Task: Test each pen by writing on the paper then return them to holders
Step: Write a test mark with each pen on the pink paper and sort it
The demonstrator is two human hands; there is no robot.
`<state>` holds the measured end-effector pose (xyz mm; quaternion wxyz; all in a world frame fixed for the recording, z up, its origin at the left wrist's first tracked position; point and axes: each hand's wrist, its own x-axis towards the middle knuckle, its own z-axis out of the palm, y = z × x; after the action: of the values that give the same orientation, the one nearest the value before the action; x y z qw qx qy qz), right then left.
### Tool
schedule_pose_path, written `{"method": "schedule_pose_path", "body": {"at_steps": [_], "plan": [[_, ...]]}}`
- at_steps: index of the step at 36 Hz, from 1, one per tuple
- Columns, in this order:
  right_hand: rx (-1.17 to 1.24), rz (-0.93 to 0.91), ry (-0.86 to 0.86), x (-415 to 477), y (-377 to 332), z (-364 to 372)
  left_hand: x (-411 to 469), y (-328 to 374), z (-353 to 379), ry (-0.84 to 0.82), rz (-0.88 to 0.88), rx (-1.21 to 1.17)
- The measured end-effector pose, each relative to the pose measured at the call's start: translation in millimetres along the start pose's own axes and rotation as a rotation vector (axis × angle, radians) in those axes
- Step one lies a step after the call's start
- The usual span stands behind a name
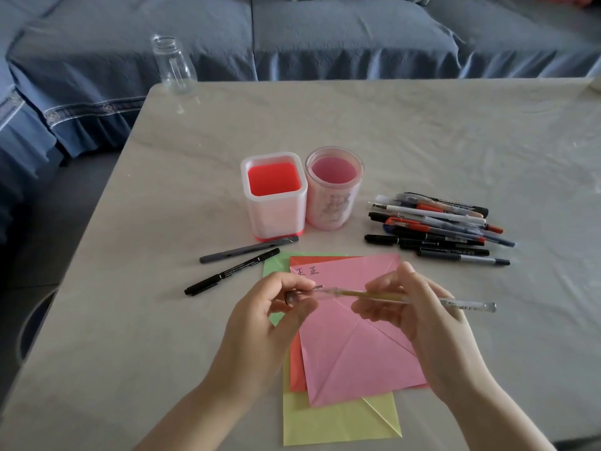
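A clear gel pen (461, 303) with a yellowish refill hovers level above the pink paper (351, 349). My right hand (419, 317) grips its barrel. My left hand (270, 317) pinches the clear cap (304, 292) at the pen's left end. Two black characters are written near the pink sheet's top left corner. A square red-lined holder (274, 196) and a round pink holder (333, 188) stand behind the paper, both with nothing in them. A pile of several pens (439, 227) lies to the right. Left of the paper lie a grey pen (247, 249) and a black pen (232, 271).
Under the pink sheet lie red, green and yellow sheets (338, 421). A clear glass bottle (174, 65) stands at the table's far left corner. A blue-covered sofa (325, 37) runs behind the pale marble table (455, 131).
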<state>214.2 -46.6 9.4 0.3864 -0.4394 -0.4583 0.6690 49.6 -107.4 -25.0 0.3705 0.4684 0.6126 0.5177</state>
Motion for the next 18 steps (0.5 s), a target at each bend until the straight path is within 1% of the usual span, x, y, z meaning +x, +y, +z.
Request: {"method": "schedule_pose_path", "body": {"at_steps": [2,6,8,11,13,18], "plan": [[-0.035,0.002,0.017,1.5,0.1,1.5,-0.1,3.3,-0.4,-0.06,0.032,0.053],[-0.126,0.0,0.11,9.1,-2.6,5.5,1.2,7.5,2.6,-0.228,0.138,0.263],[-0.162,-0.043,0.129,11.4,-3.8,9.7,3.0,6.6,5.5,-0.266,0.19,0.35],[-0.176,-0.089,0.106,10.0,-3.1,18.8,4.2,9.3,10.8,-0.276,0.268,0.421],[-0.176,-0.115,0.097,8.5,-1.6,20.7,2.9,13.9,11.4,-0.274,0.239,0.385],[-0.164,-0.16,0.024,7.6,-1.8,15.7,1.8,31.1,9.8,-0.318,0.039,0.148]]}}
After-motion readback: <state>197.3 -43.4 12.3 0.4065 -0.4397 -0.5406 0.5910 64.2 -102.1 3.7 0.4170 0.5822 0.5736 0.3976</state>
